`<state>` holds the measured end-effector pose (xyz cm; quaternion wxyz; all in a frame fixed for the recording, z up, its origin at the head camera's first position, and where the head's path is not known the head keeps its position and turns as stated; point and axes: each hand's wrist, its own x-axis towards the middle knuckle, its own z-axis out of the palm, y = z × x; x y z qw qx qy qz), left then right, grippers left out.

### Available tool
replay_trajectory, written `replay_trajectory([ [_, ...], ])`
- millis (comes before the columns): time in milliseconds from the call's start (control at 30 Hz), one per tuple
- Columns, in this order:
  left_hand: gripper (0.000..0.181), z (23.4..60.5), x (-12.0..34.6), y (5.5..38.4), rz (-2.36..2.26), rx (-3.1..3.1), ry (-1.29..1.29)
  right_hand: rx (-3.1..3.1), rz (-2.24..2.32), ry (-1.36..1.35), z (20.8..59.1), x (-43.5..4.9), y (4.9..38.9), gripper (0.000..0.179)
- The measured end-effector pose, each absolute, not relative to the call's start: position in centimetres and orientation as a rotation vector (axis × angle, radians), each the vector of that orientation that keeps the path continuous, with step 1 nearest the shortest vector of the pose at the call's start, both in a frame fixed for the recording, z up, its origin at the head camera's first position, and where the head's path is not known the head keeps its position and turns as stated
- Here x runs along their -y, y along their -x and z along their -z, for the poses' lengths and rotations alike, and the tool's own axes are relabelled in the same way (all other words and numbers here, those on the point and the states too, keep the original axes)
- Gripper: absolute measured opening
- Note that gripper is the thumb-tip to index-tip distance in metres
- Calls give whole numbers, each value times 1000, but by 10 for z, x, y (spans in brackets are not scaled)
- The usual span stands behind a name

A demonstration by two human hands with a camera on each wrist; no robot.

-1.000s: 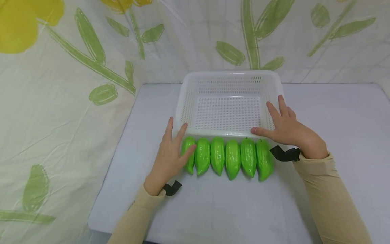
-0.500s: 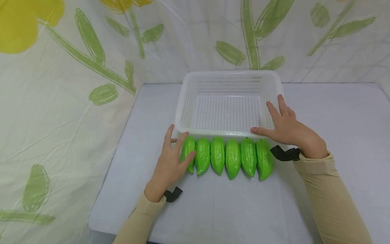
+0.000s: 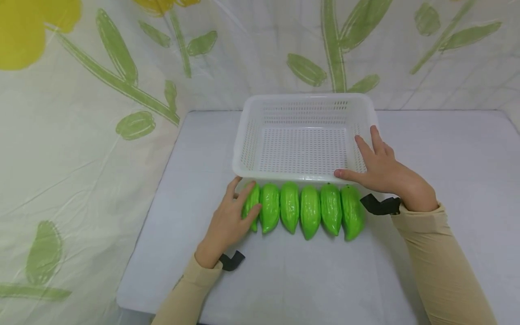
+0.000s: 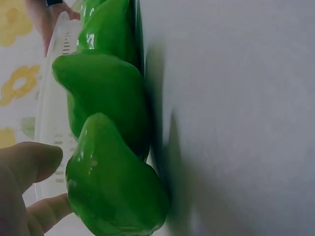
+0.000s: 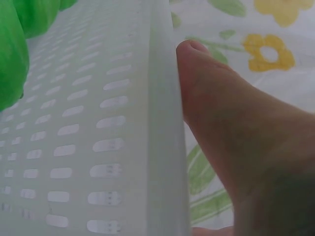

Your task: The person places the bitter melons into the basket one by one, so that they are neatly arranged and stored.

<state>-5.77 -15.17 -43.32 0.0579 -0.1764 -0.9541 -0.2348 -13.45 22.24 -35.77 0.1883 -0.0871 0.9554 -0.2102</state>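
Note:
A row of several glossy green mango-like fruits (image 3: 290, 208) lies on the table, pointed tips towards me. My left hand (image 3: 229, 221) reaches over the leftmost green fruit (image 4: 110, 184), its fingers bent around the far end. In the left wrist view the thumb (image 4: 47, 160) appears just apart from that fruit, and a fingertip seems to touch its side. Behind the row stands a white perforated plastic basket (image 3: 300, 177). My right hand (image 3: 382, 169) is spread over the basket's near right corner, with its thumb (image 5: 206, 78) at the rim.
The white table (image 3: 292, 284) extends to both sides and towards me. A flower-printed cloth (image 3: 260, 49) hangs behind the table and at its left. Dark straps (image 3: 379, 204) sit at both wrists.
My left hand has drawn back slightly and lowered towards the leftmost green fruit, its fingers bending more. The right hand, basket and fruits have stayed in place.

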Motion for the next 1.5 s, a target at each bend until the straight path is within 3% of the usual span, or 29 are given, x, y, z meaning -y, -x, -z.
replay_trajectory([
  [1500,49,440,153,60,850,2855,455,-2695,566,242,359,-224,136,115],
])
